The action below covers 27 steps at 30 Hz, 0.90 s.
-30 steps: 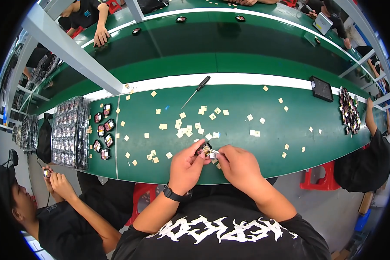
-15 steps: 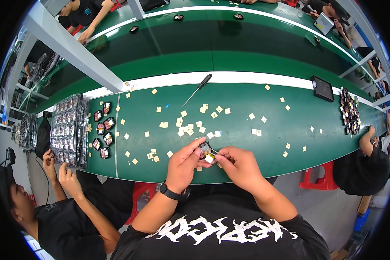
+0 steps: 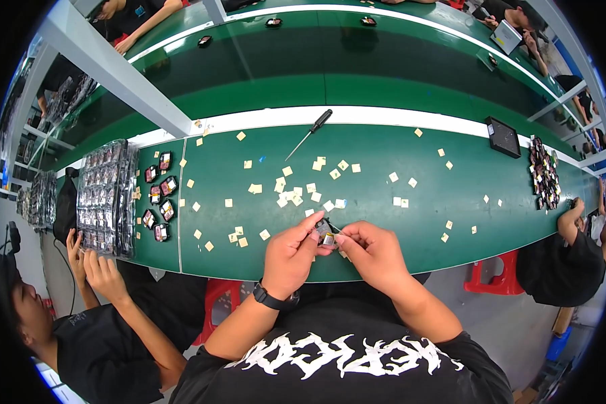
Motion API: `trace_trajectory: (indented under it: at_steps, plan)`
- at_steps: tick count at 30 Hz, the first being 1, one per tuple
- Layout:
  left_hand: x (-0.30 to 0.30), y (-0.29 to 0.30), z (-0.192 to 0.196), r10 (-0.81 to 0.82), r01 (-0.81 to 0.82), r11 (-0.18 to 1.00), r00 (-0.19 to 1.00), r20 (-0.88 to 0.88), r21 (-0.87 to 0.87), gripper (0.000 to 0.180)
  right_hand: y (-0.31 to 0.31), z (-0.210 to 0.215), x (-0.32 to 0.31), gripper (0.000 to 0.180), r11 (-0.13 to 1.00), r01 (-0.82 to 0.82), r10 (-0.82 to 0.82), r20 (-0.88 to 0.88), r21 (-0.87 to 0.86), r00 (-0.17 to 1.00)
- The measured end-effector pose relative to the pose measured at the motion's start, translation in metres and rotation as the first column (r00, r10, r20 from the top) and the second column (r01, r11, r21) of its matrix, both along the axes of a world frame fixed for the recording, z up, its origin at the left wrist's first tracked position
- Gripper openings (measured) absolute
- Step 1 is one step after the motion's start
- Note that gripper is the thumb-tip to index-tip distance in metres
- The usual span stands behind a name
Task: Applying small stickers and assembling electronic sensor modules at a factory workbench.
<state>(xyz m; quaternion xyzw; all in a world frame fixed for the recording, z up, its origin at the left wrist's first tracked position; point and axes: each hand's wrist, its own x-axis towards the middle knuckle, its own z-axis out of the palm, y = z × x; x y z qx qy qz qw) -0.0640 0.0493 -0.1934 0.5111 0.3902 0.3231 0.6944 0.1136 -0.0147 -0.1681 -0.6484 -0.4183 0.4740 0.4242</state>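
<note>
Component, small and dark [image 3: 326, 235], is pinched between left hand [image 3: 291, 254] and right hand [image 3: 372, 252], apparently by fingertips; loosened pressure could let it be dropped among tan squares [image 3: 291, 196] just beyond.

- Small part [image 3: 326, 233] between left hand [image 3: 291, 252] and right hand [image 3: 372, 254], at bench [image 3: 411, 222] near edge.
- Square pads [image 3: 296, 195] scattered beyond the hands.
- Screwdriver [image 3: 309, 133] farther back.
- Trays [image 3: 104, 195] far left.

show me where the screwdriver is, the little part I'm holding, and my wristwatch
screwdriver [image 3: 321, 120], head view, on its black handle.
small part [image 3: 326, 236], head view, on its middle, between the fingers.
wristwatch [image 3: 275, 298], head view, on the black strap.
</note>
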Motion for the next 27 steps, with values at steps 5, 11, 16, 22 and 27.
trace_trajectory:
  at_steps: [5, 11, 16, 22, 27]
  plan:
    - [0.002, 0.0, 0.005, 0.006, -0.006, 1.0, 1.0, 0.007, -0.02, 0.038, -0.003, -0.009, 0.0, 0.011, 0.999, 0.036, -0.036, -0.109, 0.004, 0.993]
    - [0.002, 0.0, 0.001, 0.009, -0.008, 0.997, 1.0, 0.009, -0.075, 0.041, -0.004, -0.001, 0.002, 0.013, 0.999, 0.046, -0.046, -0.014, -0.004, 0.999]
    - [0.003, 0.0, 0.002, 0.021, -0.019, 0.997, 1.0, 0.022, -0.081, 0.041, -0.007, 0.004, 0.003, 0.012, 0.986, 0.155, -0.151, -0.07, 0.064, 0.986]
    - [0.004, 0.0, 0.003, -0.001, 0.001, 0.999, 1.0, -0.014, -0.033, 0.041, 0.002, 0.011, 0.005, 0.018, 0.971, -0.095, 0.035, 0.265, 0.218, 0.964]
    - [0.006, -0.005, 0.001, 0.017, -0.012, 0.996, 0.998, -0.059, 0.087, 0.04, 0.012, 0.006, -0.001, 0.018, 0.964, -0.035, -0.041, 0.276, 0.264, 0.96]
